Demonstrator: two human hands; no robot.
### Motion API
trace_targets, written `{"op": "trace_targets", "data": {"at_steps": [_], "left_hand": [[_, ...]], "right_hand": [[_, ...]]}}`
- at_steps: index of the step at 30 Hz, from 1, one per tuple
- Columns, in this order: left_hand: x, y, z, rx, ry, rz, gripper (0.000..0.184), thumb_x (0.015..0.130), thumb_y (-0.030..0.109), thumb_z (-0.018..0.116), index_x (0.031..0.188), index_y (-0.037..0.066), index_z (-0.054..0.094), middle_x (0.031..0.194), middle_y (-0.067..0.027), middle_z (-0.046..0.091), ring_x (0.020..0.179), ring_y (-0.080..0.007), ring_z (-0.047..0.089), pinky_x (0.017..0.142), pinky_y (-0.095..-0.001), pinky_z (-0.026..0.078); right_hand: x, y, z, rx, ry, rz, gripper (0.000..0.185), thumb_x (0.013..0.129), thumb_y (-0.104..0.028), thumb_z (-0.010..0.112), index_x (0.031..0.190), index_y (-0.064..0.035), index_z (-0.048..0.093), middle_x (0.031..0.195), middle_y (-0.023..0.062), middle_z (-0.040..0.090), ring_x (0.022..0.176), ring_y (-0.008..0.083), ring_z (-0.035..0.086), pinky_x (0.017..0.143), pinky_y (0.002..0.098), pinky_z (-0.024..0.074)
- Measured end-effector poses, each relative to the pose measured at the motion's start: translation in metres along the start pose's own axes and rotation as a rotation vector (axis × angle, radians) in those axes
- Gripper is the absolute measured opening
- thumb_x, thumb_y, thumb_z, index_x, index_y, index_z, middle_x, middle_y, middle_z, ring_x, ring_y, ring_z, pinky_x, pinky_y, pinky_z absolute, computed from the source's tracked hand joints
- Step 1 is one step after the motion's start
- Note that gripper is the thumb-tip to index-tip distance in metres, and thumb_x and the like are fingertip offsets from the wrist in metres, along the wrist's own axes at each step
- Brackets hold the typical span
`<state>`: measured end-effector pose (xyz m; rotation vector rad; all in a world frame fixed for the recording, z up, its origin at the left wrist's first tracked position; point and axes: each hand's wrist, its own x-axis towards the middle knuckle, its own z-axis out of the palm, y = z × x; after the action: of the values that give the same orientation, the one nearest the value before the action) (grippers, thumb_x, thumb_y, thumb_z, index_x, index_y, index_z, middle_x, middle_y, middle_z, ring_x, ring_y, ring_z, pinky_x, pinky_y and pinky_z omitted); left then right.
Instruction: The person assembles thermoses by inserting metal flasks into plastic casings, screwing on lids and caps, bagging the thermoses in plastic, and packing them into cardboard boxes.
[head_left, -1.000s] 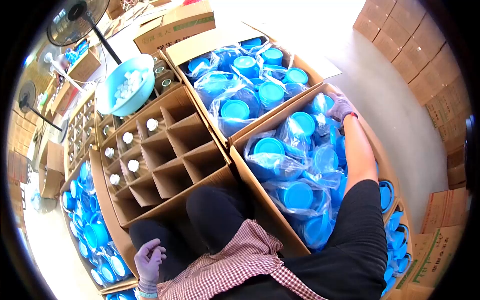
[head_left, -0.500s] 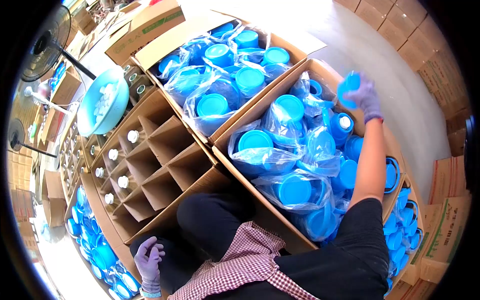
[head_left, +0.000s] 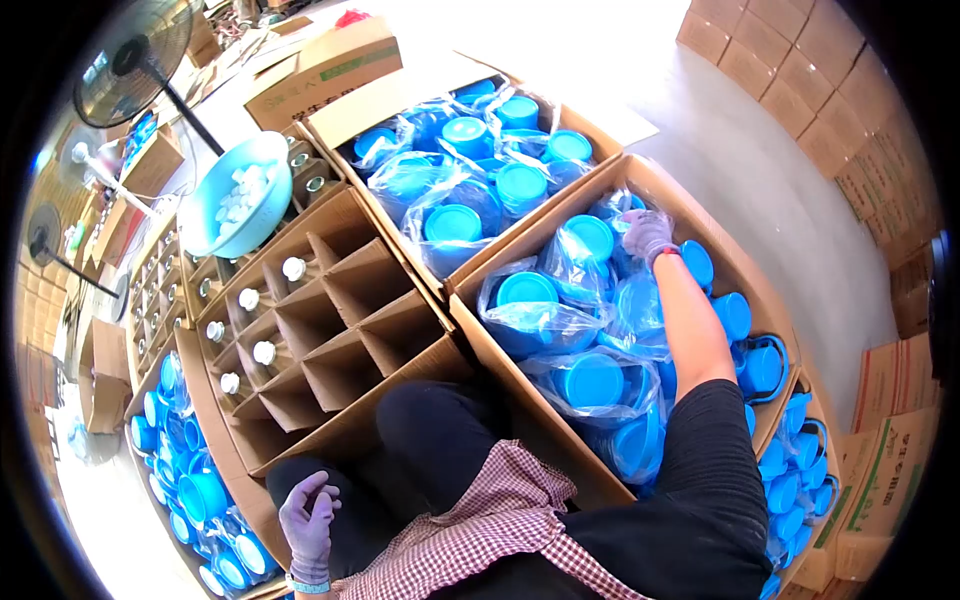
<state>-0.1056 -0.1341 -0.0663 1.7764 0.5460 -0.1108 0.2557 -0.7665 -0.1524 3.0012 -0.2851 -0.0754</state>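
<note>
My right hand [head_left: 650, 236], in a grey-purple glove, is down inside the right cardboard box [head_left: 530, 405]. Its fingers are curled at blue containers partly wrapped in clear plastic; what they grip, if anything, is hidden. Just right of that hand is a round blue top [head_left: 696, 264]. Around it lie more bagged blue containers [head_left: 588, 238]. My left hand [head_left: 308, 515], gloved too, hovers by my knee, fingers loosely bent and apart, holding nothing. Before my knees stands a divided carton [head_left: 345, 335], with several white-capped bottles [head_left: 264, 352] in its left cells.
Behind, another box [head_left: 440, 280] holds bagged blue containers. A light-blue basin [head_left: 275, 200] of small white pieces sits at the left, near a standing fan [head_left: 130, 58]. Blue cups [head_left: 203, 495] fill a box at lower left. Stacked cartons [head_left: 800, 80] line the right side.
My right hand has moved left and down from the box's far right edge, leaving the blue piece it held. My left hand stays by my knee. The view has shifted slightly.
</note>
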Motion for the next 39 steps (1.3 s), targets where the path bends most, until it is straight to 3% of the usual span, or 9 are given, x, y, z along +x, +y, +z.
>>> {"op": "trace_targets", "data": {"at_steps": [5,11,15,17,19,22,27,31,39], "left_hand": [[-0.02,-0.008,-0.028,0.024,0.063,0.11,0.029,0.093,0.0,0.063,0.121,-0.005,0.068,0.095,-0.0081,0.073,0.078,-0.011,0.066,0.072,-0.0232,0.055],[-0.021,0.012,-0.026,0.005,-0.065,0.342,0.027,0.096,0.005,0.063,0.122,-0.005,0.067,0.096,-0.0074,0.072,0.078,-0.011,0.066,0.07,-0.0211,0.052],[-0.035,0.067,-0.019,0.182,-0.137,0.779,0.035,0.086,0.004,0.073,0.12,-0.001,0.07,0.098,-0.0111,0.071,0.088,-0.0219,0.071,0.081,-0.0303,0.056],[-0.038,0.083,-0.028,0.153,-0.159,0.962,0.061,0.084,0.025,0.084,0.134,0.0,0.061,0.124,-0.0152,0.065,0.108,-0.026,0.067,0.091,-0.0352,0.055],[-0.039,0.096,-0.038,0.14,-0.082,1.117,0.13,0.065,0.063,0.09,0.159,-0.002,0.029,0.159,-0.0223,0.038,0.144,-0.036,0.042,0.117,-0.0445,0.038],[-0.049,0.097,-0.055,-0.042,-0.099,1.16,0.155,0.055,0.071,0.09,0.163,-0.002,0.006,0.168,-0.0235,0.018,0.151,-0.0369,0.03,0.124,-0.0464,0.026],[-0.051,0.017,-0.065,-0.128,-0.386,0.874,0.107,0.066,0.035,0.099,0.151,0.002,0.044,0.148,-0.0147,0.052,0.138,-0.026,0.047,0.119,-0.0444,0.037],[-0.047,-0.039,-0.016,-0.197,-0.415,0.709,0.133,0.064,0.025,0.1,0.162,0.006,0.012,0.156,-0.0121,0.038,0.141,-0.026,0.043,0.118,-0.0407,0.038],[-0.144,-0.119,-0.019,-0.392,-0.668,0.334,0.103,0.089,0.02,0.083,0.164,0.009,0.014,0.16,-0.0125,0.038,0.145,-0.023,0.041,0.122,-0.0429,0.033]], "right_hand": [[0.01,0.013,-0.14,0.219,0.474,-0.179,0.034,0.074,-0.016,0.062,0.104,-0.0152,0.078,0.104,0.0186,0.075,0.097,0.0374,0.071,0.089,0.044,0.0564],[-0.157,-0.064,-0.408,0.144,0.581,-0.847,0.016,0.067,-0.013,0.062,0.078,-0.0015,0.064,0.082,0.0147,0.065,0.103,0.0336,0.064,0.112,0.0464,0.0422],[-0.237,-0.113,-0.497,0.103,0.639,-1.334,0.013,0.075,-0.019,0.064,0.071,-0.0073,0.061,0.117,0.0192,0.067,0.131,0.0401,0.053,0.118,0.0541,0.0296],[-0.281,-0.147,-0.531,-0.07,0.611,-1.581,0.018,0.081,-0.023,0.065,0.068,-0.0103,0.06,0.138,0.0215,0.062,0.142,0.0454,0.044,0.119,0.0565,0.0253],[-0.308,-0.178,-0.538,-0.265,0.765,-1.542,0.024,0.084,-0.028,0.065,0.066,-0.0133,0.058,0.155,0.0206,0.051,0.15,0.0485,0.034,0.12,0.0592,0.0199],[-0.32,-0.226,-0.514,-0.211,0.849,-1.659,0.02,0.08,-0.025,0.068,0.07,-0.0119,0.058,0.15,0.0208,0.055,0.14,0.0435,0.047,0.113,0.053,0.0349],[-0.326,-0.29,-0.459,-0.119,0.548,-1.566,0.005,0.082,-0.007,0.065,0.083,-0.0103,0.068,0.102,0.0125,0.064,0.097,0.0313,0.065,0.09,0.0406,0.0512],[-0.327,-0.318,-0.399,0.275,0.128,-1.628,0.035,0.078,0.006,0.058,0.103,-0.012,0.075,0.103,0.0135,0.063,0.097,0.0319,0.065,0.09,0.0413,0.0526],[-0.448,-0.312,-0.219,0.306,-0.141,-1.866,0.057,0.084,-0.009,0.066,0.14,-0.0097,0.056,0.125,0.0149,0.062,0.102,0.0299,0.067,0.09,0.043,0.0541]]}}
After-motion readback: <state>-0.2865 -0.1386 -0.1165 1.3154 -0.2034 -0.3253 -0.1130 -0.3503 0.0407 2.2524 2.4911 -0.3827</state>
